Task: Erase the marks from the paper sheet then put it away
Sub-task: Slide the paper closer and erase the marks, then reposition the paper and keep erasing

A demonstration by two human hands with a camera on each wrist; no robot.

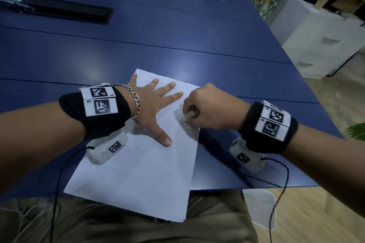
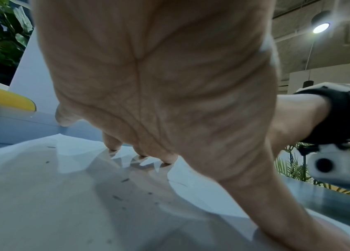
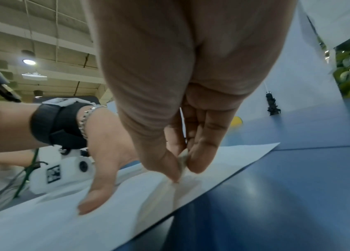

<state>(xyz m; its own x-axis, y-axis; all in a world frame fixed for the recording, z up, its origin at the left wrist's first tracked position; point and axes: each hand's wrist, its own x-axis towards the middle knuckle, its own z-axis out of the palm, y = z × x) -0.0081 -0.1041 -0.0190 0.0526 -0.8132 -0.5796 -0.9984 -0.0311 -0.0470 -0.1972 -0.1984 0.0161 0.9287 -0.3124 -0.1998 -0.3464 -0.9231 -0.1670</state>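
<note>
A white paper sheet lies on the blue table, its near end hanging over the table's front edge. My left hand presses flat on the sheet's upper part with fingers spread. My right hand pinches a small white eraser and holds it against the paper near its right edge. In the right wrist view the eraser sits between thumb and fingers, touching the paper sheet. Small dark eraser crumbs lie on the paper sheet under my left hand. Faint pencil lines show on the sheet's lower half.
A black slot is set in the table at the far left, with cables beside it. White drawers stand on the floor at the right. My lap lies below the table's front edge.
</note>
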